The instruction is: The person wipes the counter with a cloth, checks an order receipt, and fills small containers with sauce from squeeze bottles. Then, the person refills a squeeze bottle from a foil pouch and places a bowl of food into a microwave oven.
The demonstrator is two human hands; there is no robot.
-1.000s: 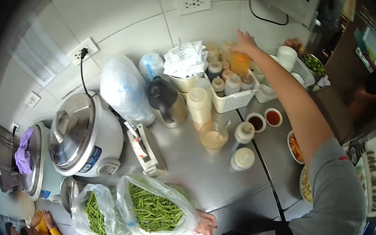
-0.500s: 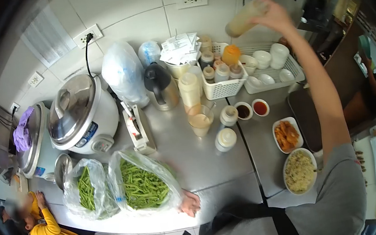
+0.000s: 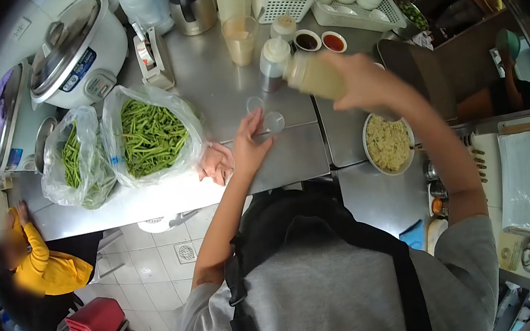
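Above the steel counter (image 3: 219, 105), the bottle (image 3: 320, 79) is gripped by the right hand (image 3: 362, 82), fingers wrapped closed around it, its long axis laid over, one end aimed left. Below and left of that end, the cup (image 3: 274, 123) is bracketed by the left hand (image 3: 253, 147), thumb and fingers parted; whether it's actually pinched cannot be told. It's clearly the left that's nearer.

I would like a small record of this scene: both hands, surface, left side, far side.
Right hand: holds a pale-yellow translucent bottle, tilted
Left hand: at small, clear, plastic-looking cups; grip unclear
Surface: grey metal counter
Left side: long green beans in two clear plastic bags
Behind the bags: white round rice cooker with metal lid
Far side: white perforated plastic basket of bottles
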